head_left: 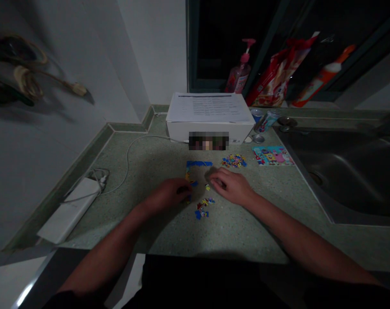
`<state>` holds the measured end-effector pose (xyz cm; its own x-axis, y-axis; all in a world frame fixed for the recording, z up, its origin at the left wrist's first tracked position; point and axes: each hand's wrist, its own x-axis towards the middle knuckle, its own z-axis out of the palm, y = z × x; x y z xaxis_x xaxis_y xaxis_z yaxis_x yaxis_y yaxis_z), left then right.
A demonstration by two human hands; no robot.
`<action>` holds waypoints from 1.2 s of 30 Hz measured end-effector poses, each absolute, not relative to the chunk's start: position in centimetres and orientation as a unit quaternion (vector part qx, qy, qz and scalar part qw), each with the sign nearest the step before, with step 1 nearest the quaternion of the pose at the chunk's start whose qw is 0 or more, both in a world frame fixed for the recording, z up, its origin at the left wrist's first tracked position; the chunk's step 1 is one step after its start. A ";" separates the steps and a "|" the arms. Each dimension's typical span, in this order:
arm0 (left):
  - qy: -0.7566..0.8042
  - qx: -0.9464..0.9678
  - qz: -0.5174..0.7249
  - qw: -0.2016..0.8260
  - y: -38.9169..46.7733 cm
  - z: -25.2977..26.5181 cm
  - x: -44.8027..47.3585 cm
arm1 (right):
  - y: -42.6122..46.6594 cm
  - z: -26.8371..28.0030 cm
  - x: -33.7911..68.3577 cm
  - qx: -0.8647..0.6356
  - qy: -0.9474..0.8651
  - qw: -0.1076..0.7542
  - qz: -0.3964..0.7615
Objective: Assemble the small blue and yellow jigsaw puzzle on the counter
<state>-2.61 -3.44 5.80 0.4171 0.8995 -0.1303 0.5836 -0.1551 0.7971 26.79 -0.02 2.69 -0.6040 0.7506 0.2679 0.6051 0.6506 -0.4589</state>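
Note:
A partly joined jigsaw puzzle [199,163] lies on the counter, with a blue strip across its top and a strip down its left side. My left hand [175,191] rests at that left strip, its fingers curled together and covering part of it. To the right of the puzzle, my right hand [232,185] is closed with thumb and fingertips drawn together; anything between them is too small and dark to make out. A single yellowish puzzle piece [207,187] lies between the hands. Nearer me is a loose group of puzzle pieces [201,213].
Beyond my right hand are a heap of puzzle pieces [235,161] and a colourful cartoon picture card [273,156]. A white box [210,116] with papers stands behind. A sink [352,171] is at right; a white power strip [71,210] with a cable lies left.

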 end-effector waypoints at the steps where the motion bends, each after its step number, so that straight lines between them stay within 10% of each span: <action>1: 0.490 0.741 0.183 0.421 -3.5 5.9 -2.6 | -0.4 3.0 26.6 -0.357 -0.894 0.203 0.177; 13: 0.457 0.792 0.189 0.358 -3.6 5.9 -2.6 | -4.5 4.9 24.7 -0.265 -0.941 0.037 0.206; 36: 0.479 0.740 0.222 0.416 -4.0 6.9 -2.1 | -4.6 5.1 24.4 -0.278 -0.918 0.078 0.273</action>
<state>-2.15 -3.96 6.86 0.4414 0.8946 -0.0696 0.5245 -0.1944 0.8289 24.36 -4.62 5.11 -0.8332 0.5528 -0.0096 0.4680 0.6959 -0.5447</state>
